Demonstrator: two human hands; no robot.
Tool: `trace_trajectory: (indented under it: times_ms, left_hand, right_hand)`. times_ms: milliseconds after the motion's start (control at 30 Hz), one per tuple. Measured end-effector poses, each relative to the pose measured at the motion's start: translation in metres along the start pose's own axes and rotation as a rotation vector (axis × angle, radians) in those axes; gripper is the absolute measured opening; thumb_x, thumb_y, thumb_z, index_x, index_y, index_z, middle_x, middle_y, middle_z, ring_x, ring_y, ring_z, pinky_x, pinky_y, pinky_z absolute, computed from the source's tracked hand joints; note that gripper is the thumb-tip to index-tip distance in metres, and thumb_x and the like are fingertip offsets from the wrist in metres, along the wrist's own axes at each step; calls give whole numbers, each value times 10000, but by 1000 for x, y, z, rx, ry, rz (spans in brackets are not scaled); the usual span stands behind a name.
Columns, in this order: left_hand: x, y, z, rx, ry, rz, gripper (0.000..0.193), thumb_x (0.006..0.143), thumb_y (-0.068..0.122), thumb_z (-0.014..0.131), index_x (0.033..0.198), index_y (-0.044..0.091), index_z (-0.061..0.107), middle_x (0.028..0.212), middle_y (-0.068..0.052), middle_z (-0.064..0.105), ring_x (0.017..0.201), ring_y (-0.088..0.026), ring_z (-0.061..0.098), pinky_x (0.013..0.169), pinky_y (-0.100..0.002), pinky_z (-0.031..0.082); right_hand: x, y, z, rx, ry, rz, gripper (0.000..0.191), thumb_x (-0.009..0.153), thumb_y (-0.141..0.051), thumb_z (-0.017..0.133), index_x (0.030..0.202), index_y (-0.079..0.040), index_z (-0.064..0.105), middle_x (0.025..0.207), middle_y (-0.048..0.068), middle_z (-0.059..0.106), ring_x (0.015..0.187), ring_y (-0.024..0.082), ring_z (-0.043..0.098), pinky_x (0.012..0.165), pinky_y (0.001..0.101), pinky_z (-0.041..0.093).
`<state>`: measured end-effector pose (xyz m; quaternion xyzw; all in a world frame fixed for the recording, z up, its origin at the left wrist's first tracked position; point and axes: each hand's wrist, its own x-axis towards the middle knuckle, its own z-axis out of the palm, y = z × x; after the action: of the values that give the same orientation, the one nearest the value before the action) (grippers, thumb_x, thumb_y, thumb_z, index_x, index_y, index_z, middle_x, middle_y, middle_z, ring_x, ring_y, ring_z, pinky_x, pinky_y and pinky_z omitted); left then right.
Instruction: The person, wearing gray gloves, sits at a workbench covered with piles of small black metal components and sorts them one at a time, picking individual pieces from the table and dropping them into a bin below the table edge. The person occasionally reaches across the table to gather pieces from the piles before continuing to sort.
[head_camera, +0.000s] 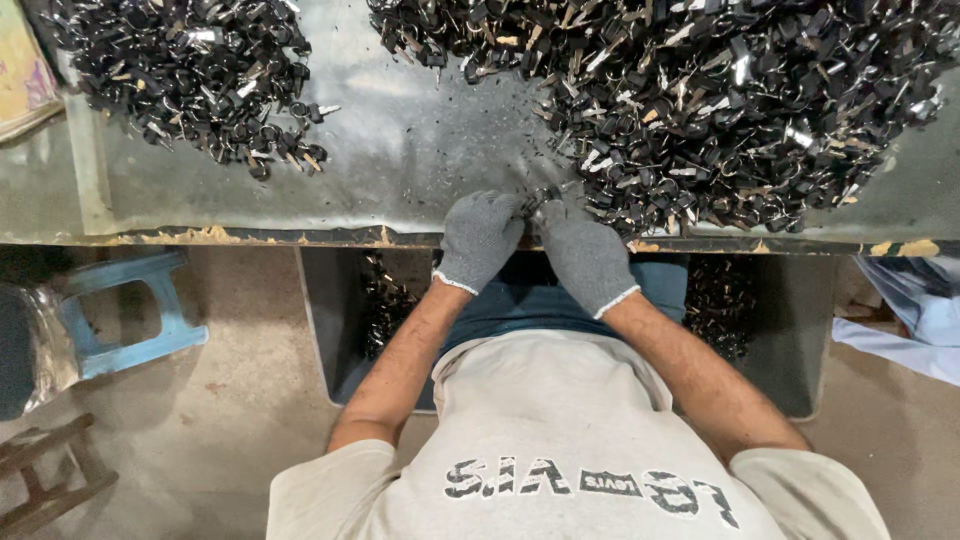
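Seen from the head camera looking straight down, both forearms angle inward from the torso and meet at the near edge of the table, a grey metal sheet scattered with dark specks. The left hand and the right hand wear grey knit gloves, knuckles up and fingers curled toward each other. Between their fingertips sits a small black-headed key with a bit of metal showing; each grip is pressed around it, the left from one side and the right from the other, right at the rim of the large pile of black-headed keys that fills the far right of the table. A smaller pile of keys lies well apart at the far left. Below the table edge, an open grey bin between the person's knees holds more dark pieces. On the concrete floor to the left stands a light blue plastic stool, with a wooden frame nearer the corner.
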<state>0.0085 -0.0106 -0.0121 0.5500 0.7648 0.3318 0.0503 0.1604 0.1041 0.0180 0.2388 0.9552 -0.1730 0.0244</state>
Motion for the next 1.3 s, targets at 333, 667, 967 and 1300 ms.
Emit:
trace_trajectory:
  times_ms: [333,667,967,1300]
  left_hand:
    - [9,13,-11,-25,-39,-102,110,816,183,754,889,114,708,874,-103,680,856,-342,674,742,-479,524]
    - [80,11,-10,166,214,-27,386,773,131,738,1157,109,704,1107,-111,729,1068,-375,638,894,-489,497]
    - [67,44,11,-349,-43,-61,316,882,106,717,1195,152,709,1078,-120,732,1027,-329,688,942,-464,532]
    - [41,14,-8,-106,-141,-243,445,793,120,716,1236,121,670,975,-171,725,943,-401,688,814,-507,527]
  right_hand:
    - [10,11,10,21,-2,75,332,962,-112,558,1204,116,557,734,232,699,662,388,713,561,487,582]
    - [2,4,1,-11,-33,37,366,980,-245,605,1177,63,589,867,267,707,688,384,725,551,458,594]
    - [-6,33,6,206,-77,-2,410,901,-227,655,1176,64,568,868,273,713,794,426,715,689,517,572]
    - [1,17,-2,270,-50,144,632,982,-242,588,1451,133,392,912,317,674,699,464,689,583,557,551]
